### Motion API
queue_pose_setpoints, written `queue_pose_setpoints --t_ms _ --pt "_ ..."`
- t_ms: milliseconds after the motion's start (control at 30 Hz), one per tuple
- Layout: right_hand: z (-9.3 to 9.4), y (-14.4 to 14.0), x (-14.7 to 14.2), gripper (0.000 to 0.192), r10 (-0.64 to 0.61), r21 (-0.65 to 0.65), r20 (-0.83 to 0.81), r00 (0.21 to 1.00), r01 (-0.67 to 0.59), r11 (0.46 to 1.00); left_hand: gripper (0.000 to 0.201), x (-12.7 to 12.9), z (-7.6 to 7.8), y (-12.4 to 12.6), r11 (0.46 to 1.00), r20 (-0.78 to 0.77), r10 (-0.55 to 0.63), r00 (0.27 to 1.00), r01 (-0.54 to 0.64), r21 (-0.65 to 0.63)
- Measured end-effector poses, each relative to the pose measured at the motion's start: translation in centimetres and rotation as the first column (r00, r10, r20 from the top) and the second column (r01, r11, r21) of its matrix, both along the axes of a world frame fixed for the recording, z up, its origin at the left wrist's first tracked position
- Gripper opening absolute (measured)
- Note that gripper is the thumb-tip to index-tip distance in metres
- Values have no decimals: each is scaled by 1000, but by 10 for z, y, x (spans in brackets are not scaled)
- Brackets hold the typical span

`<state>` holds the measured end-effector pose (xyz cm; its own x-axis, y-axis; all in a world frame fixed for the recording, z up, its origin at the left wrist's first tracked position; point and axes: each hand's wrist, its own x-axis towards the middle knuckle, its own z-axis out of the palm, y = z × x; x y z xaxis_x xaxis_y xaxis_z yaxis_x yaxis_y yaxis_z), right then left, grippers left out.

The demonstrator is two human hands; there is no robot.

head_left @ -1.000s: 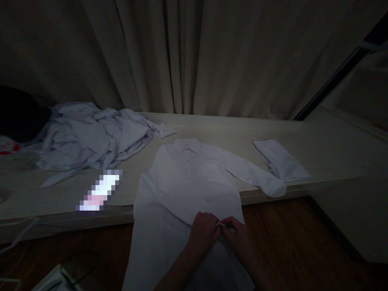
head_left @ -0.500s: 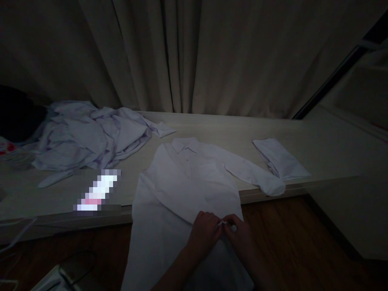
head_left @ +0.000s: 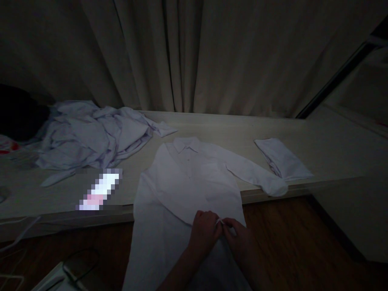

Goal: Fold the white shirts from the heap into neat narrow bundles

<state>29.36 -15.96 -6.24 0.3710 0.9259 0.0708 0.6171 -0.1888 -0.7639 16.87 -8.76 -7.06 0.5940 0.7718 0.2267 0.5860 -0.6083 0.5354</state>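
Note:
A white button-up shirt (head_left: 188, 190) lies front up, its collar on the ledge and its lower part hanging over the front edge. One sleeve crosses the body of the shirt toward my hands; the other stretches out to the right. My left hand (head_left: 206, 228) is closed, pinching a small bit of white fabric at the end of the crossed sleeve, seemingly the cuff. Fingertip to fingertip with it, my right hand (head_left: 235, 232) pinches the same bit. The fingers and the dim light hide the detail there.
On the ledge (head_left: 236, 133) a rumpled heap of white clothes (head_left: 97, 133) lies left, beside a dark bundle (head_left: 21, 113). A blurred-out bright object (head_left: 101, 190) lies nearer. A folded white garment (head_left: 283, 159) lies right. Curtains (head_left: 242, 56) hang behind.
The view has shifted very slightly. My hands stay at the same spot on the sleeve end, with only small finger movement; the pinched fabric shows at a slightly different angle.

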Motion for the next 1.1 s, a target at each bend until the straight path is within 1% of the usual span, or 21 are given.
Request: queue_pose_setpoints --t_ms 167,233,400,467,500,533,567,633,667,700,733,767,833,933,1000,1100 --pt "-7 1 3 17 17 22 44 999 -18 1000 17 -2 3 -5 998 32 5 999 -3 -71" --pt "-9 1 4 17 2 48 73 997 -6 999 18 -4 3 -7 995 58 -3 998 9 -96" --pt "-12 3 3 16 -26 87 154 988 13 996 22 -5 3 -10 998 76 -35 997 39 -48" --pt "-14 2 4 15 -27 112 192 981 5 994 23 -6 4 -11 996 85 -59 995 65 -67" --pt "-15 1 4 14 -29 138 210 977 -1 990 23 -7 5 -11 991 102 -65 993 77 -113" --pt "-16 -1 5 13 -30 171 227 974 -9 985 25 -7 7 -11 979 127 -65 990 88 -185" --pt "-16 -2 5 12 -22 203 243 970 -28 979 27 -8 8 -10 956 156 -60 986 101 -276" --pt "-14 -4 6 12 24 264 279 960 -100 959 31 -10 12 -6 884 197 -32 980 120 -453" --pt "-13 -5 6 12 57 290 300 952 -148 946 31 -11 13 -4 848 199 -25 980 126 -515" --pt "-11 -5 6 13 84 314 322 943 -190 930 31 -12 15 -1 825 194 -29 981 133 -549" --pt "-10 -5 6 14 98 337 344 934 -220 916 31 -12 17 1 820 189 -43 981 143 -555" --pt "-9 -5 6 15 97 360 363 927 -236 903 31 -13 18 3 828 183 -71 980 161 -537" --pt "-10 -4 6 17 71 388 392 917 -235 891 31 -14 21 7 868 141 -169 976 215 -447" --pt "-13 -4 6 16 42 380 415 909 -215 900 27 -16 22 12 925 -54 -307 950 284 -253" --pt "-14 -5 6 15 48 370 401 915 -210 905 24 -18 21 15 937 -183 -343 921 323 -130" --pt "-14 -7 7 14 77 365 398 914 -234 901 20 -21 14 17 927 -258 -360 897 376 12"
